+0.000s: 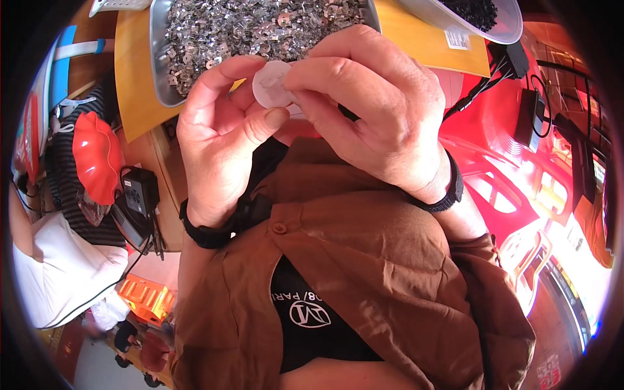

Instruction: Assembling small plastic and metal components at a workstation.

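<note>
A small, thin, round white disc [271, 85] is held up in front of the metal tray. My left hand [221, 133] grips it, with the thumb at its lower edge and the index finger near its top. From the other side my right hand [380, 107] pinches the disc's right edge between thumb and fingers. Some paler shape shows on the disc's face, too faint to make out. Just behind my hands stands the grey metal tray [158, 62], heaped with small shiny metal pieces [240, 29]. Both wrists wear black bands.
A clear plastic tub [513, 23] of small black parts stands at the back right on the yellow board [140, 107]. Black cables [478, 91] hang beside it near red plastic chairs [481, 130]. To the left are a wavy red bowl [97, 159] and a black power adapter [140, 188].
</note>
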